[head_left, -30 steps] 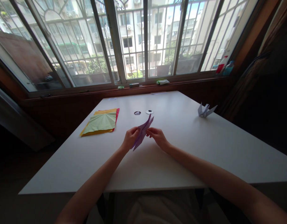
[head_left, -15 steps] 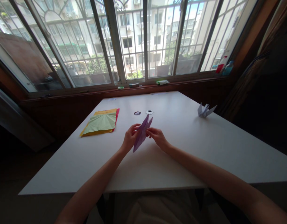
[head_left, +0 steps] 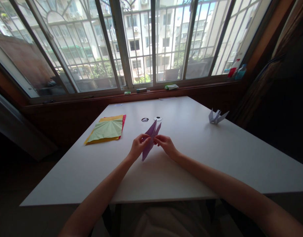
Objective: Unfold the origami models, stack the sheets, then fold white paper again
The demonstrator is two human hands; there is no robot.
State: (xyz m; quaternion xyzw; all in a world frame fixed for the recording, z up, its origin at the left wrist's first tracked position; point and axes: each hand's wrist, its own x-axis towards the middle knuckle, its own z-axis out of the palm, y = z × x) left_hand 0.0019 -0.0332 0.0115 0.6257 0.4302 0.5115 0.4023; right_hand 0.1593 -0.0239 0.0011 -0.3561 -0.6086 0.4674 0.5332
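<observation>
A folded purple origami paper (head_left: 147, 150) is held up over the middle of the white table (head_left: 190, 171), its long points slanting up and down. My left hand (head_left: 138, 144) pinches it from the left side, thumb and fingers closed near its middle. On the other side, my right hand (head_left: 166, 144) grips its right edge between thumb and fingertips. Two narrow points stand apart at the top of the paper. The fingertips partly cover the folds at its centre.
Left on the table lies a stack of green, yellow and red paper sheets (head_left: 107, 129). A white paper crane (head_left: 217, 117) stands at the right edge. Two round stickers, one dark (head_left: 144, 120) and one white with a dark centre (head_left: 157, 118), lie beyond the hands.
My left hand has shifted its hold, its thumb and fingers now pinching nearer the middle of the purple paper. The paper has tilted slightly; my right hand has barely moved.
</observation>
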